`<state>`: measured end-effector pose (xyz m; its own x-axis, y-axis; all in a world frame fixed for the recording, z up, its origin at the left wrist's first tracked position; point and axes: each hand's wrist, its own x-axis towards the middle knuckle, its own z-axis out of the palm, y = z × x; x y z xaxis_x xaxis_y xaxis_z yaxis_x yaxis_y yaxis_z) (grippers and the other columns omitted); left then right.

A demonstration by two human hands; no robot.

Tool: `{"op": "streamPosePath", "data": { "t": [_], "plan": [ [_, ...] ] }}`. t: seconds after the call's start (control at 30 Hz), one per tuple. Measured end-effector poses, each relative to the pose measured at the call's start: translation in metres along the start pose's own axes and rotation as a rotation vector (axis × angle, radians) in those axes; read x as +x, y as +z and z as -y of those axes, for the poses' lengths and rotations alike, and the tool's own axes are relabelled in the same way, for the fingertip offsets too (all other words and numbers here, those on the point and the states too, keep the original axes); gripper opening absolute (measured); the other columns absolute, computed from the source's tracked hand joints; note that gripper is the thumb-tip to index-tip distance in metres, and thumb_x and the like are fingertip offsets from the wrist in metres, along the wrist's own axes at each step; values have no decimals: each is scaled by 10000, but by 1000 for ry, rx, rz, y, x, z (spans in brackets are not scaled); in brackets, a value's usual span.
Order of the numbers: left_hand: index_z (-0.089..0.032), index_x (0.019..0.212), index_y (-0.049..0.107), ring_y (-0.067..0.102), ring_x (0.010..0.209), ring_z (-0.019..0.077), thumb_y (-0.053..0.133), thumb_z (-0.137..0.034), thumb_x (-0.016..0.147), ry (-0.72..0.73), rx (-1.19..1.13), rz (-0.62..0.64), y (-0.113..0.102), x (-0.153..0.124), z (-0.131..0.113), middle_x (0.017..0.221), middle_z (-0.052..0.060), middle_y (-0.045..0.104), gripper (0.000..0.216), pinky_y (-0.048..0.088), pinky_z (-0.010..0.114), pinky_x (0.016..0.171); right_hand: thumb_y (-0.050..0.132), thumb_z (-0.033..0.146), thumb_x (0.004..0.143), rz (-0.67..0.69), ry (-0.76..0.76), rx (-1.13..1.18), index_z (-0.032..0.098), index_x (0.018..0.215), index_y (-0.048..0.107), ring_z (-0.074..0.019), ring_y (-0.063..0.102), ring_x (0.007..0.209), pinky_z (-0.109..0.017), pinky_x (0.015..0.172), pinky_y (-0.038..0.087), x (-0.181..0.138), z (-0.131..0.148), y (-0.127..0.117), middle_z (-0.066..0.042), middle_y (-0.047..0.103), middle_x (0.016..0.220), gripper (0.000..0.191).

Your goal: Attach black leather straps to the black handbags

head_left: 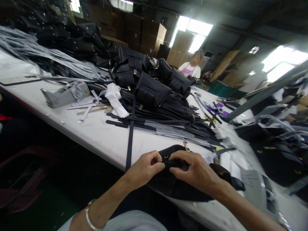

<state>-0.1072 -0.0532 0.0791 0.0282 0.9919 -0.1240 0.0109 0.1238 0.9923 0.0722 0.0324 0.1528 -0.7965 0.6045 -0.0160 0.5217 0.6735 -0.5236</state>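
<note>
A black bag (178,188) with a gold-coloured metal fitting (186,146) lies at the near edge of the table, partly covered by my hands. My left hand (146,166) pinches a dark piece at the bag's upper part between thumb and forefinger. Close beside it, my right hand (195,170) has thumb and fingers curled round the same dark part. A small metal ring shows just above the gap between the hands. Black on black, the exact shape of the pinched piece is hard to make out.
Behind the hands lie long black straps (168,110), with several black bags (154,89) piled on them. A grey tape dispenser (66,93) stands left; another grey device (258,189) sits right. A phone (20,80) lies far left. A person (192,69) is across the table.
</note>
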Motion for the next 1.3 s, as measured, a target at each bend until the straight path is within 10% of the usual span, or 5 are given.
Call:
{"op": "streamPosePath", "data": {
  "t": [0.43, 1.3],
  "plan": [
    [-170, 738, 506, 427, 613, 108, 645, -428, 758, -85, -220, 62, -19, -9, 34, 661, -31, 484, 294, 329, 220, 575, 669, 206, 724, -2, 56, 59, 233, 914, 712, -165, 648, 729, -256, 684, 481, -2, -3, -2, 10, 723, 841, 197],
    [-192, 691, 486, 432, 587, 123, 604, -473, 756, -228, 72, -97, -78, -46, 48, 602, -62, 453, 311, 350, 229, 575, 682, 208, 729, 21, 116, 100, 250, 922, 716, -190, 675, 807, -270, 740, 502, -4, -9, -3, 20, 737, 879, 201]
  ]
}}
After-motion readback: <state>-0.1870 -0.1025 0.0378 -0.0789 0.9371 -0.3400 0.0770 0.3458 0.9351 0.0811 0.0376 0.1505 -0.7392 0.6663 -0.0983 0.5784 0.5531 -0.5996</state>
